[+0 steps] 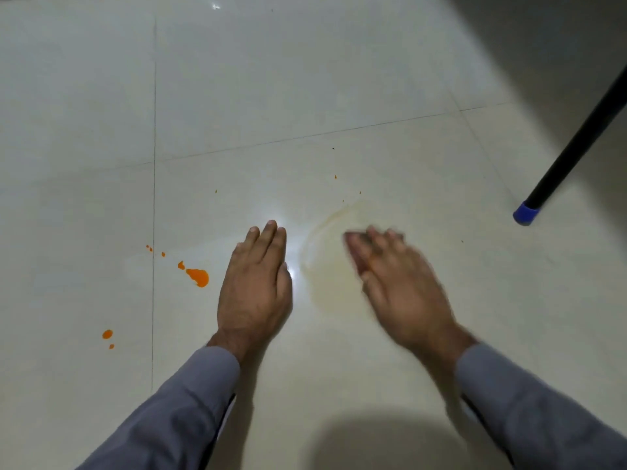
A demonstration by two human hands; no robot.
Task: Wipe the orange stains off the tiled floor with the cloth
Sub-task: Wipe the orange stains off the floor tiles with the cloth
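Observation:
My right hand (pixel 400 283) is motion-blurred and presses flat on a small cloth (pixel 353 244); only a pinkish edge of the cloth shows under the fingertips. Around it lies a pale yellowish smear (pixel 330 286) on the white tiled floor (pixel 339 79). My left hand (pixel 256 283) rests palm-down on the tile just left of the smear and holds nothing. A bright orange blob (pixel 197 276) with small drops (pixel 163 254) sits to the left of that hand. Two more orange drops (pixel 107 334) lie further left and nearer me. Tiny orange specks (pixel 335 177) dot the tile beyond the smear.
A black furniture leg (pixel 576 147) with a blue foot cap (pixel 526 213) stands on the floor at the right. Grout lines (pixel 153 232) cross the floor left of the hands and beyond them. My shadow darkens the near floor.

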